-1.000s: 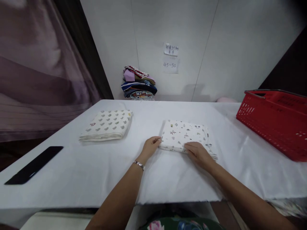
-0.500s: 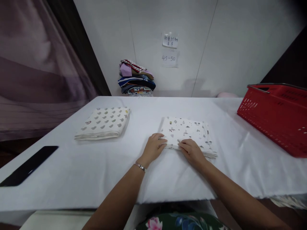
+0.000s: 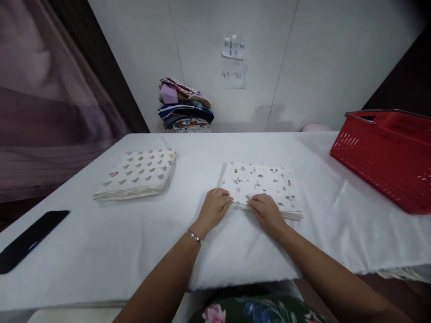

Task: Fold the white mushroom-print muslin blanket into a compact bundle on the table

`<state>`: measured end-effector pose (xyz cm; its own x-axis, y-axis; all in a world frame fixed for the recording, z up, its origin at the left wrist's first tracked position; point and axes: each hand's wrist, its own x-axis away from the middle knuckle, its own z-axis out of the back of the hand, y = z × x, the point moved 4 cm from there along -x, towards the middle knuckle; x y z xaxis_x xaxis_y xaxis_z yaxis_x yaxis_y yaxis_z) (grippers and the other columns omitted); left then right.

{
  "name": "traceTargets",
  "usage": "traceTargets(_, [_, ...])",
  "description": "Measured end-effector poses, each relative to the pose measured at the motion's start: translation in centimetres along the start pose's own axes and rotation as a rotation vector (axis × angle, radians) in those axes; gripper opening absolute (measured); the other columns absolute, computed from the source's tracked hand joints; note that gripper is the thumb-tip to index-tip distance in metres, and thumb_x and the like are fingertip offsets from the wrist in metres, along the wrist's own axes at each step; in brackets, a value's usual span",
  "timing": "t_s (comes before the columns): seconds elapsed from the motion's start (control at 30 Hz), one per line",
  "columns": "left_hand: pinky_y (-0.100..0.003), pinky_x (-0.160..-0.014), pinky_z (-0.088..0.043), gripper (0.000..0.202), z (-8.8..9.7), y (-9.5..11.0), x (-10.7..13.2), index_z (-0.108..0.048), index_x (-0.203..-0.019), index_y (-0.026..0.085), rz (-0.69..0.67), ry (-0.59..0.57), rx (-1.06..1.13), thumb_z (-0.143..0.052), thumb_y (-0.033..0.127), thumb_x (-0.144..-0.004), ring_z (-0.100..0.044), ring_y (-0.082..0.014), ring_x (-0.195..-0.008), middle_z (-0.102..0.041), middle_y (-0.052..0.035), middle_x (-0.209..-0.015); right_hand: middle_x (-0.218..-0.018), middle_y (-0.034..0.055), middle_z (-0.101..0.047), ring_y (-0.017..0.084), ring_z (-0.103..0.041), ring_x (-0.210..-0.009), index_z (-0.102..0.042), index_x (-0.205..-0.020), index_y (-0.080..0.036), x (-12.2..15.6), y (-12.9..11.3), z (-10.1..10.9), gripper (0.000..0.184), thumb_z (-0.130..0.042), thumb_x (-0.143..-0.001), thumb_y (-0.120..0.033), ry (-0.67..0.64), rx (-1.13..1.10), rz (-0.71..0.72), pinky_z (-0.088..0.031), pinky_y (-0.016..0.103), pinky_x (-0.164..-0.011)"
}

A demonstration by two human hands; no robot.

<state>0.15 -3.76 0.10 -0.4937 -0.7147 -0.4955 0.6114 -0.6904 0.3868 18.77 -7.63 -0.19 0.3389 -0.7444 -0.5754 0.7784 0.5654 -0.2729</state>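
Note:
In front of me on the table lies a folded white cloth (image 3: 259,181) with small grey, brown and yellow prints. My left hand (image 3: 215,207) grips its near left corner, fingers closed on the layered edge. Along the near edge, right of it, my right hand (image 3: 266,211) pinches the cloth, and a little bit of fabric sticks up at the fingertips. The right end of the near edge shows several layers. Another folded white cloth (image 3: 139,172), printed with grey shapes, lies to the left, apart from both hands.
A white cover lies over the table (image 3: 161,255). The red plastic basket (image 3: 387,157) stands at the right. A black flat object (image 3: 32,237) lies at the left edge. Behind the table is a pile of folded fabrics (image 3: 185,107), near wall signs (image 3: 233,63).
The view has shifted slightly, moving the scene a little left in the picture. Both hands keep their hold on the near edge of the cloth, which looks unchanged.

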Motion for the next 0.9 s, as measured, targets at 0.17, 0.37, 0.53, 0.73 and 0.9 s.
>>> traceTargets(0.17, [-0.036,-0.085,-0.04,0.018,0.22,0.24,-0.06,-0.066,-0.092,0.023,-0.035,0.013,-0.028,-0.049,0.021,-0.087,-0.052,-0.0163,-0.092,-0.061,-0.0021,-0.093,-0.09,0.007,-0.063,0.019,-0.053,-0.082,-0.067,-0.093,-0.019,0.1,-0.14,0.01,0.022,-0.045,-0.091,-0.018,0.024,0.006,0.023,-0.041,0.033,-0.071])
traceTargets(0.37, [-0.035,-0.082,-0.04,0.018,-0.01,0.19,0.11,-0.066,-0.09,0.023,-0.06,-0.003,-0.056,-0.048,0.019,-0.087,-0.051,-0.0158,-0.088,-0.061,-0.0023,-0.09,-0.089,0.0068,-0.062,0.019,-0.053,-0.082,-0.067,-0.093,-0.02,0.21,-0.17,-0.22,0.019,-0.048,-0.09,-0.018,0.008,0.036,0.042,-0.041,0.033,-0.072])
traceTargets(0.53, [-0.035,-0.079,-0.04,0.019,-0.2,0.08,0.26,-0.065,-0.089,0.023,-0.061,-0.012,-0.064,-0.047,0.019,-0.088,-0.051,-0.0162,-0.086,-0.061,-0.0026,-0.087,-0.091,0.0072,-0.062,0.019,-0.053,-0.083,-0.066,-0.097,-0.02,0.3,-0.19,-0.29,0.019,-0.048,-0.09,-0.02,-0.032,0.036,0.038,-0.041,0.034,-0.073])
traceTargets(0.73, [-0.035,-0.081,-0.041,0.014,0.03,0.2,0.36,-0.064,-0.095,0.024,-0.066,-0.055,-0.02,-0.054,0.022,-0.084,-0.052,-0.0173,-0.09,-0.061,-0.0029,-0.091,-0.089,0.0062,-0.06,0.018,-0.052,-0.081,-0.066,-0.099,-0.021,0.27,-0.33,-0.17,0.019,-0.049,-0.089,-0.019,-0.042,0.042,0.039,-0.04,0.033,-0.072])
traceTargets(0.9, [-0.035,-0.081,-0.04,0.016,-0.18,0.0,0.34,-0.065,-0.091,0.023,-0.044,-0.042,-0.01,-0.051,0.02,-0.086,-0.052,-0.0161,-0.088,-0.061,-0.0023,-0.089,-0.087,0.0052,-0.06,0.017,-0.05,-0.079,-0.067,-0.097,-0.023,0.29,-0.24,-0.28,0.018,-0.052,-0.088,-0.018,-0.048,0.058,0.038,-0.039,0.032,-0.071])
